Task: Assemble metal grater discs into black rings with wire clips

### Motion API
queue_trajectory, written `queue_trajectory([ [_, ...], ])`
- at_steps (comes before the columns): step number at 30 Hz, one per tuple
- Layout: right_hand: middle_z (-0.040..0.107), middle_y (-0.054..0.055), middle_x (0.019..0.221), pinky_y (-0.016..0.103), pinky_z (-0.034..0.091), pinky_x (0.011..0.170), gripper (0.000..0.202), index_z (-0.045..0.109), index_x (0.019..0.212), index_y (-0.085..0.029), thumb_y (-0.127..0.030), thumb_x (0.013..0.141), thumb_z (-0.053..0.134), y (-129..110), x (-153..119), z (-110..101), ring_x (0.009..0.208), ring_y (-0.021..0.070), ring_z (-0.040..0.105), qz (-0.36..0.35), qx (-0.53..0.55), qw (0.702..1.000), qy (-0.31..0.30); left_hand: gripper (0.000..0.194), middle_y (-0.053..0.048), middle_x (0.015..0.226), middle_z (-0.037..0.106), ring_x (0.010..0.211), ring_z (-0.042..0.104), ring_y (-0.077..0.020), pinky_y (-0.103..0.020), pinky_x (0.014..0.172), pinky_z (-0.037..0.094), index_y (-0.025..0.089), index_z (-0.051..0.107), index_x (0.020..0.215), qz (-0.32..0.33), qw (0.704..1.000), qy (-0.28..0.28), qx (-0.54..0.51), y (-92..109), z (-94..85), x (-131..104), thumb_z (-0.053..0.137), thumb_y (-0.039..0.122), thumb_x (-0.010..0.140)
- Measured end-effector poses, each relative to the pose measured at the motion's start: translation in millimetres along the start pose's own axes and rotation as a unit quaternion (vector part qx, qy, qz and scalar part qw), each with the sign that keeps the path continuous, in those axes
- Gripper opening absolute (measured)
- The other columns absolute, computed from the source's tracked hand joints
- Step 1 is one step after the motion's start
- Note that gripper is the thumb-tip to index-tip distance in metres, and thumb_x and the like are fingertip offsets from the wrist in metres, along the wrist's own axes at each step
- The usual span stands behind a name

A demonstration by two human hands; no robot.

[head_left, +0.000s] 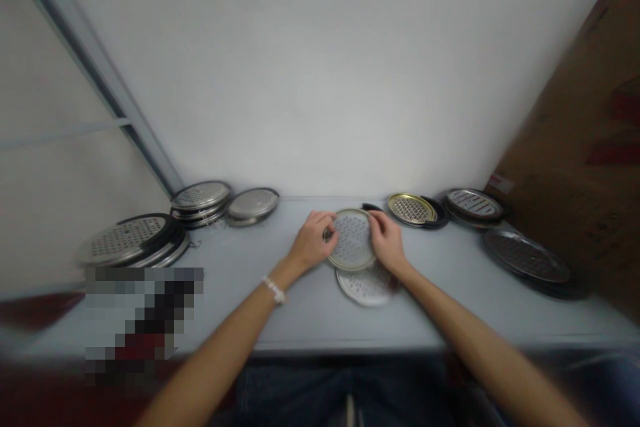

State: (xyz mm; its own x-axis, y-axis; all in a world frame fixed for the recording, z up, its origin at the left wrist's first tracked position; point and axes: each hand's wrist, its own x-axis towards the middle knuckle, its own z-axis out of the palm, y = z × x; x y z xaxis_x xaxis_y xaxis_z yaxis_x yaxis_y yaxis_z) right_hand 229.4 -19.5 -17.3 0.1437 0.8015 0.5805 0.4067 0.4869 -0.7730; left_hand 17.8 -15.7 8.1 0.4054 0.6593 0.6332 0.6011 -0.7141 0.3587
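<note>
A round metal grater disc (353,239) with a pale rim and many small perforations is tilted up between my two hands. My left hand (314,240) grips its left edge, thumb and fingers closed on the rim. On the opposite edge, my right hand (387,240) pinches the rim near the top. Just below, a second silver grater disc (369,287) lies on the table, partly covered by the held one and by my right hand. A dark piece (371,207) shows behind the held disc; its kind is unclear.
Stacked grater discs (203,197) and a larger dark-edged stack (133,243) stand left, beside a silver disc (254,203). Rightward lie a gold-rimmed disc (411,209), a slotted one (474,204) and a dark one (527,257). A cardboard box (575,180) borders the grey table (300,320).
</note>
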Motion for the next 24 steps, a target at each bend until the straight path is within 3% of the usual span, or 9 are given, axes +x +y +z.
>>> queue_trajectory([
  [5, 0.075, 0.009, 0.098, 0.038, 0.051, 0.086, 0.03, 0.07, 0.105, -0.018, -0.038, 0.096, 0.048, -1, -1, 0, 0.093, 0.0252, 0.067, -0.004, 0.001, 1.0, 0.001, 0.013, -0.007, 0.107, 0.066, 0.106, 0.058, -0.0224, -0.04, 0.097, 0.046, 0.021, 0.053, 0.076, -0.02, 1.0, 0.018, -0.006, 3, 1.6, 0, 0.058, 0.014, 0.086],
  [9, 0.074, 0.009, 0.096, 0.038, 0.051, 0.083, 0.031, 0.069, 0.105, -0.018, -0.039, 0.097, 0.047, -3, 0, 0, 0.09, 0.0247, 0.067, -0.002, 0.0, 1.0, 0.014, 0.007, -0.006, 0.099, 0.065, 0.097, 0.06, -0.0222, -0.038, 0.091, 0.049, 0.021, 0.058, 0.091, -0.05, 0.998, 0.023, 0.0, 4, 6.4, -2, 0.056, 0.015, 0.088],
  [12, 0.074, 0.009, 0.096, 0.037, 0.051, 0.083, 0.032, 0.069, 0.105, -0.018, -0.039, 0.097, 0.047, -4, 0, 0, 0.09, 0.0246, 0.067, 0.0, 0.0, 1.0, 0.013, 0.021, -0.006, 0.1, 0.065, 0.091, 0.06, -0.0213, -0.036, 0.088, 0.05, 0.021, 0.059, 0.109, -0.078, 0.997, 0.029, 0.0, 6, 8.1, -2, 0.057, 0.016, 0.088],
  [17, 0.074, 0.009, 0.098, 0.038, 0.051, 0.084, 0.031, 0.069, 0.106, -0.019, -0.038, 0.097, 0.047, -8, -1, 1, 0.091, 0.0247, 0.067, -0.007, 0.006, 1.0, 0.007, 0.038, -0.008, 0.108, 0.061, 0.101, 0.057, -0.023, -0.039, 0.097, 0.048, 0.022, 0.057, 0.133, -0.059, 0.998, 0.028, 0.009, 10, 6.5, -1, 0.054, 0.025, 0.094],
  [24, 0.074, 0.008, 0.098, 0.037, 0.051, 0.082, 0.03, 0.069, 0.107, -0.02, -0.036, 0.097, 0.046, -17, -3, 3, 0.09, 0.0241, 0.067, -0.019, 0.007, 1.0, 0.011, 0.038, -0.009, 0.108, 0.053, 0.105, 0.053, -0.0235, -0.041, 0.1, 0.047, 0.024, 0.063, 0.131, -0.055, 0.998, 0.034, 0.017, 13, 8.0, -1, 0.057, 0.033, 0.095],
])
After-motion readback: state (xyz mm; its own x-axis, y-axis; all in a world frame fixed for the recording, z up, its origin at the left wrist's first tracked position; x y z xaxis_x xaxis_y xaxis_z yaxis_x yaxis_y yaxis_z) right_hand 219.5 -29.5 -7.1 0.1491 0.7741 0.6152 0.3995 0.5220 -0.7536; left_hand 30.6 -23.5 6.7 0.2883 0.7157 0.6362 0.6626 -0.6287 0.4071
